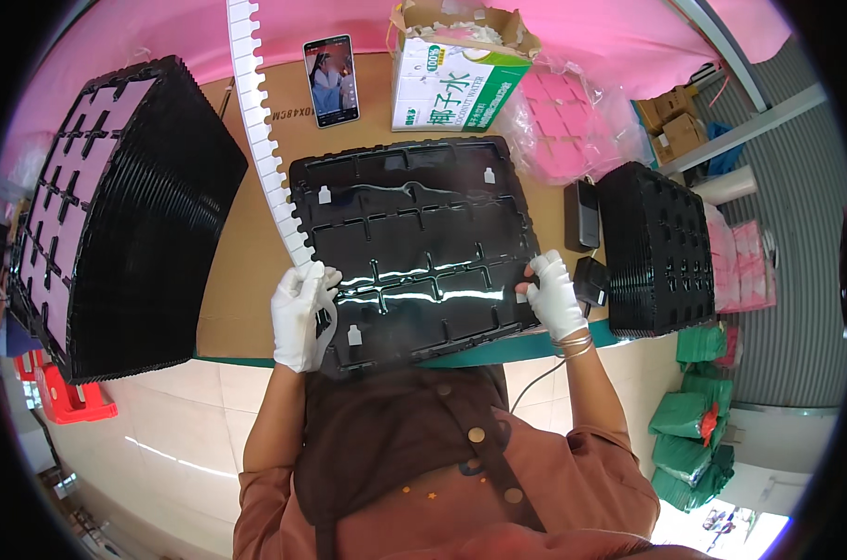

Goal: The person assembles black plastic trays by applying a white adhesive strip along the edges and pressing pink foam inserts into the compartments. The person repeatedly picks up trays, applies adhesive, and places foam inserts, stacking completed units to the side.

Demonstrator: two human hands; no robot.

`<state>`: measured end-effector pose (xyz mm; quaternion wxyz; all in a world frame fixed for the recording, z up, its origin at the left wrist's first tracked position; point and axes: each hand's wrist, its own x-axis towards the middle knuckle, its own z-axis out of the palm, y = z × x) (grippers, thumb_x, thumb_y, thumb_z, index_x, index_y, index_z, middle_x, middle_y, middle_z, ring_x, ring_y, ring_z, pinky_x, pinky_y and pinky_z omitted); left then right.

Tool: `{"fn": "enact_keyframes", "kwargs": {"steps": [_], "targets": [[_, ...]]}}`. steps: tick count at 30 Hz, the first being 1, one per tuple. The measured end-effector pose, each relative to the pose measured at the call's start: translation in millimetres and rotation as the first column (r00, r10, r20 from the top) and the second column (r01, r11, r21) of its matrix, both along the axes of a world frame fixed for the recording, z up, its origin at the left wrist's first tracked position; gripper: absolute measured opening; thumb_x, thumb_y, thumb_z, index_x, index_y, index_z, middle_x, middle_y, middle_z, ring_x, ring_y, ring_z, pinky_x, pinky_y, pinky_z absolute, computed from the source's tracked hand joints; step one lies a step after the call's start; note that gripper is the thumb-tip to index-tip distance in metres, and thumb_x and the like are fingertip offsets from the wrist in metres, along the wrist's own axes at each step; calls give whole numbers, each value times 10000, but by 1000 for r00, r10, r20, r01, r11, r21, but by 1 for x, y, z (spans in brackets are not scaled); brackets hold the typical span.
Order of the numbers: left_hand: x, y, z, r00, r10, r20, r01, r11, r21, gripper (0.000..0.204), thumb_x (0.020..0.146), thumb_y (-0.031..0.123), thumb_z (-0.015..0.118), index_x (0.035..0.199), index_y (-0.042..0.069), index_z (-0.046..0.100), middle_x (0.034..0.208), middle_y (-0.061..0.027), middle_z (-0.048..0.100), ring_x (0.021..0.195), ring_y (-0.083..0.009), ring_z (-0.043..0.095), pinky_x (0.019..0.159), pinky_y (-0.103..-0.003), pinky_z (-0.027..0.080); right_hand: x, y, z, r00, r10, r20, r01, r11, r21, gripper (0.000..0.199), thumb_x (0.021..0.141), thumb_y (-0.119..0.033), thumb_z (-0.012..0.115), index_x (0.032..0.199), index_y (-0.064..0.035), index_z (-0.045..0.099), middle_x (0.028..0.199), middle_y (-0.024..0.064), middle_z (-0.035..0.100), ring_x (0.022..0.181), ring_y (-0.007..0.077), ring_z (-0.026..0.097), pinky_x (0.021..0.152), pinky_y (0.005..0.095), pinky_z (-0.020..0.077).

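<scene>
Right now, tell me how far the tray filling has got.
Done: four small white parts sit in the black tray. In hand: the left hand holds the white strip at the tray's edge, and the right hand grips the other side. Left: most pockets are empty.

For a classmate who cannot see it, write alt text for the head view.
Two white-gloved hands, left hand and right hand, grip the side edges of a glossy black compartment tray on a cardboard-covered table. Stacks of black trays flank it; a phone stands behind.
</scene>
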<state>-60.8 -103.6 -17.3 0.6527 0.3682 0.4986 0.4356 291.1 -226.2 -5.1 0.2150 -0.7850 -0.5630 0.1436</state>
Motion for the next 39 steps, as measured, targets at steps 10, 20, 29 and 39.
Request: {"fn": "enact_keyframes", "kwargs": {"steps": [10, 20, 29, 39], "targets": [[1, -1, -4, 1000, 3, 3, -3, 1000, 27, 238, 962, 246, 635, 1026, 20, 599, 1004, -119, 681, 976, -233, 680, 881, -344, 518, 21, -10, 25, 957, 287, -34, -289, 942, -169, 299, 695, 115, 708, 929, -37, 603, 1034, 152, 541, 1009, 369, 556, 862, 402, 471], [3, -2, 2, 999, 2, -38, -1, 1000, 23, 254, 965, 251, 630, 1047, 13, 598, 1006, -116, 680, 980, -225, 678, 877, -333, 516, 8, -6, 32, 981, 193, -16, -192, 960, -205, 237, 697, -33, 800, 890, -53, 664, 1062, 145, 565, 1027, 344, 566, 885, 416, 478], [4, -2, -1, 1000, 15, -19, -15, 1000, 17, 250, 968, 240, 627, 1068, 13, 590, 1016, -107, 676, 978, -216, 678, 862, -323, 516, 2, -8, 7, 994, 101, -35, -101, 995, 0, 244, 645, 141, 703, 815, -26, 648, 901, 123, 559, 868, 303, 587, 739, 372, 516], [6, -3, 4, 998, 51, -23, -51, 999, 0, 219, 969, 224, 632, 1020, 12, 610, 1000, -111, 683, 961, -207, 684, 845, -314, 516, 22, -14, 0, 929, 177, -324, -173, 984, 43, 298, 596, 226, 619, 764, -20, 593, 884, 93, 516, 831, 265, 570, 699, 335, 521]]}}
